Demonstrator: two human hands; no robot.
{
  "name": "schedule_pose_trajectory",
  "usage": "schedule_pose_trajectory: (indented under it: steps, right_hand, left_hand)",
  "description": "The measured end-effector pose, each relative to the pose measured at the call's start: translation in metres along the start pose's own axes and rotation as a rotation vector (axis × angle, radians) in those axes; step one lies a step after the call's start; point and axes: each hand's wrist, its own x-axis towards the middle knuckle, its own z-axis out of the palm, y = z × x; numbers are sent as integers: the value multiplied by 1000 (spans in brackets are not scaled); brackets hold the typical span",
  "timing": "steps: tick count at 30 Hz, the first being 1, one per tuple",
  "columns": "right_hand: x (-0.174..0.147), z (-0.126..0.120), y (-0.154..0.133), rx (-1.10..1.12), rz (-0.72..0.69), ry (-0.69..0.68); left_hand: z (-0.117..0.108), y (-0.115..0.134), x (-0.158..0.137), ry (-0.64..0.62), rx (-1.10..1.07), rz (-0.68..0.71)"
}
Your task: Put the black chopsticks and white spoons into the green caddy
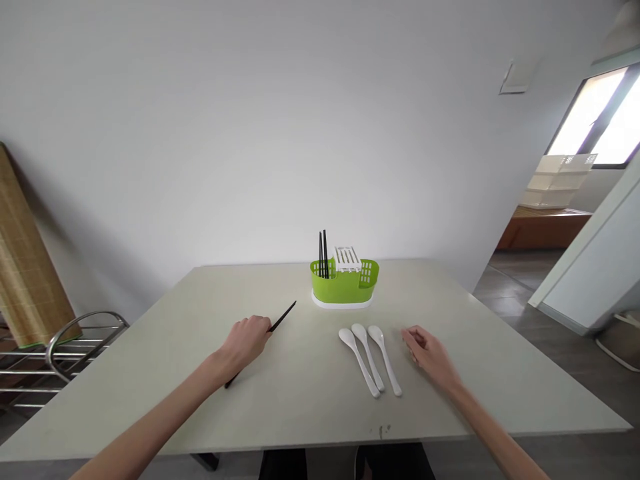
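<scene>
My left hand is closed around a dark chopstick at the left of the table's middle. The chopstick's ends stick out on both sides of the hand, and whether it is one or a pair I cannot tell. Loosely curled and holding nothing, my right hand rests by the tabletop, just right of three white spoons. The spoons are a left one, a middle one and a right one, bowls pointing away from me. Behind them stands a green utensil holder with black chopsticks upright in its left compartment.
The pale table reaches back to a white wall. A white slotted piece sits on the holder's middle. At the left are a metal rack and a rolled bamboo mat. A doorway opens on the right.
</scene>
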Motion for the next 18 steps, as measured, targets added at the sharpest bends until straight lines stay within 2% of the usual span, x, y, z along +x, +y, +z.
schedule_pose_trajectory:
  steps: [2,4,8,12,15,18]
  right_hand:
    - [-8,12,-25,33,-61,-44]
    - [-18,32,-55,75,-102,-207]
    - [-43,79,-112,168,-124,-511]
    - [-63,116,-137,366,-88,-685]
    - [-68,129,-137,476,-8,-670]
    - [-66,132,-132,473,15,-608]
  left_hand:
    - [-3,6,-3,33,-259,77]
    - [-5,17,-3,22,-581,127]
    - [-10,44,-4,-8,-1123,119]
    - [-13,54,-10,35,-1454,69]
    - [-9,48,-12,43,-1583,23]
    - [-4,39,-13,29,-1625,21]
